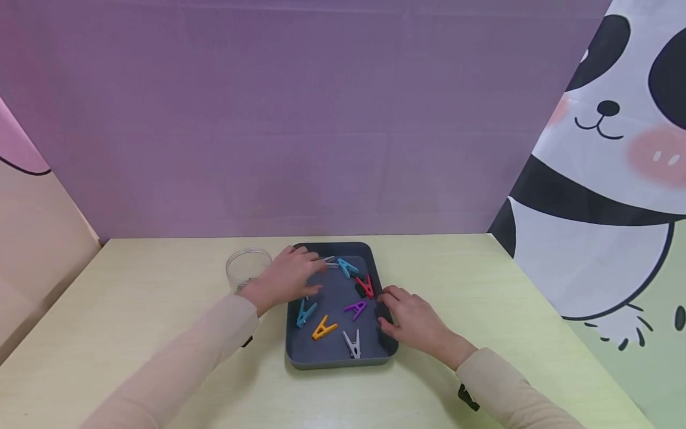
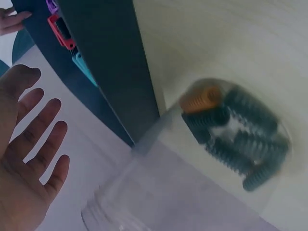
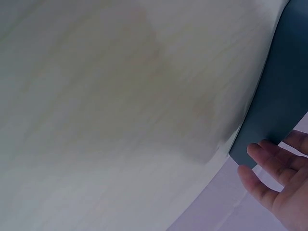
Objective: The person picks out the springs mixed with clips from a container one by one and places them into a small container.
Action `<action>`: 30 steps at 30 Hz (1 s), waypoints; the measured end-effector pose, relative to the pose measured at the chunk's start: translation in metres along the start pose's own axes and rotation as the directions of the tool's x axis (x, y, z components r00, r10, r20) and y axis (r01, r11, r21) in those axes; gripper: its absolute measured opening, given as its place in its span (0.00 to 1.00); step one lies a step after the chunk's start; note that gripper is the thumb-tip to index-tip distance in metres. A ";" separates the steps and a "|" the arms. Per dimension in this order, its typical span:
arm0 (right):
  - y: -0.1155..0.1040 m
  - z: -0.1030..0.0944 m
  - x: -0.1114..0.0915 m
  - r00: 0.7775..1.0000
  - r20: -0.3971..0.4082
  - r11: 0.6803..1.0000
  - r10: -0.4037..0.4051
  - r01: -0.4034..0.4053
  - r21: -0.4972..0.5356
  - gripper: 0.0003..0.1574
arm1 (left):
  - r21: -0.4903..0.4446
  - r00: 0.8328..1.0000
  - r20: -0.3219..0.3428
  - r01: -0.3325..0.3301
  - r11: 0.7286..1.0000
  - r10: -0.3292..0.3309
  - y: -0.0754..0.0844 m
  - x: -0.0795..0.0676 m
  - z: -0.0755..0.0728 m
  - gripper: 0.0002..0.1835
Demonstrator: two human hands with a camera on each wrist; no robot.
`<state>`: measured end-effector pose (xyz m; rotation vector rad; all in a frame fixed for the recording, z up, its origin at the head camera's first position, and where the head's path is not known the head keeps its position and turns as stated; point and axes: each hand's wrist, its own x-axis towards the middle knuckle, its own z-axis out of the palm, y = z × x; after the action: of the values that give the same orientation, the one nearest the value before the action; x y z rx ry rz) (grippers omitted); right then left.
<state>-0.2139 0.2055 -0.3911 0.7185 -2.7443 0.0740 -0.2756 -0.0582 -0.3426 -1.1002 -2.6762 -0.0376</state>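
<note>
A dark grey tray (image 1: 327,298) holds several plastic clothespins: light blue (image 1: 347,267), red (image 1: 365,287), purple (image 1: 356,308), yellow (image 1: 324,329) and white (image 1: 352,344). Another blue clothespin (image 1: 305,313) leans by the tray's left wall. Over that wall, near the far end, reaches my left hand (image 1: 286,275); its fingers are spread with nothing held in the left wrist view. My right hand (image 1: 412,320) rests at the tray's right rim, fingers loosely bent. Beside the left forearm stands a clear jar (image 1: 230,273), partly hidden in the head view.
Inside the jar, the left wrist view shows an orange ridged piece (image 2: 202,98) and several dark green ridged pieces (image 2: 250,110). The pale wooden table (image 1: 161,298) ends at a purple backdrop (image 1: 300,119). A panda print (image 1: 605,179) hangs at the right.
</note>
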 end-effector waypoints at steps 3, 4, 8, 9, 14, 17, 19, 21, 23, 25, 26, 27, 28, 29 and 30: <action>0.000 0.001 0.000 1.000 0.010 1.000 0.010 -0.010 -0.011 0.22 | 0.001 0.999 -0.019 -0.026 1.000 0.026 0.005 0.005 0.005 0.15; 0.000 0.001 0.000 1.000 0.013 1.000 0.011 -0.011 -0.012 0.22 | 0.000 0.999 -0.024 -0.033 0.999 0.033 0.007 0.006 0.006 0.15; 0.000 0.000 0.001 1.000 0.021 1.000 0.011 -0.010 -0.009 0.22 | -0.009 0.998 -0.033 -0.049 0.999 0.048 0.012 0.014 0.013 0.15; 0.000 0.000 0.001 1.000 0.020 1.000 0.009 -0.009 -0.008 0.22 | -0.018 0.998 -0.031 -0.049 0.999 0.048 0.013 0.016 0.015 0.15; 0.001 0.000 0.001 1.000 0.022 1.000 0.014 -0.014 0.003 0.23 | -0.046 0.999 0.005 -0.048 0.998 0.048 0.018 0.025 0.021 0.15; 0.001 0.001 0.001 1.000 0.019 1.000 0.016 -0.016 0.006 0.23 | -0.039 0.998 0.016 -0.054 0.998 0.054 0.020 0.030 0.024 0.16; 0.002 0.001 0.000 1.000 0.018 1.000 0.016 -0.016 0.007 0.23 | -0.023 0.998 0.022 -0.056 0.998 0.057 0.022 0.033 0.026 0.16; 0.001 0.001 0.000 1.000 0.015 1.000 0.014 -0.014 0.005 0.23 | -0.010 0.998 0.034 -0.057 0.998 0.057 0.023 0.037 0.028 0.16; 0.001 0.000 0.000 1.000 0.017 1.000 0.011 -0.011 0.002 0.23 | -0.001 0.997 0.046 -0.055 0.998 0.055 0.025 0.041 0.029 0.17; 0.001 0.001 0.000 1.000 0.015 1.000 0.006 -0.006 -0.002 0.23 | 0.003 0.997 0.055 -0.053 0.999 0.053 0.027 0.044 0.029 0.17; 0.001 0.001 0.000 1.000 0.012 1.000 0.002 -0.002 -0.008 0.22 | 0.003 0.997 0.063 -0.051 0.999 0.050 0.028 0.046 0.029 0.17; 0.001 0.001 0.000 1.000 0.009 1.000 -0.003 0.003 -0.012 0.22 | 0.004 0.997 0.068 -0.049 0.999 0.048 0.029 0.048 0.029 0.17; 0.002 0.001 0.000 1.000 0.006 1.000 -0.007 0.007 -0.016 0.22 | 0.001 0.996 0.073 -0.046 0.999 0.046 0.030 0.049 0.029 0.16; 0.002 0.002 0.001 1.000 0.003 1.000 -0.011 0.011 -0.019 0.22 | -0.004 0.996 0.082 -0.042 0.999 0.042 0.030 0.051 0.029 0.16; 0.002 0.002 0.001 1.000 -0.001 1.000 -0.015 0.015 -0.022 0.22 | -0.006 0.995 0.092 -0.039 0.999 0.039 0.031 0.052 0.029 0.16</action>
<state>-0.2159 0.2065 -0.3926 0.7323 -2.7338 0.0414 -0.2958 0.0032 -0.3607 -1.1828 -2.7356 0.0142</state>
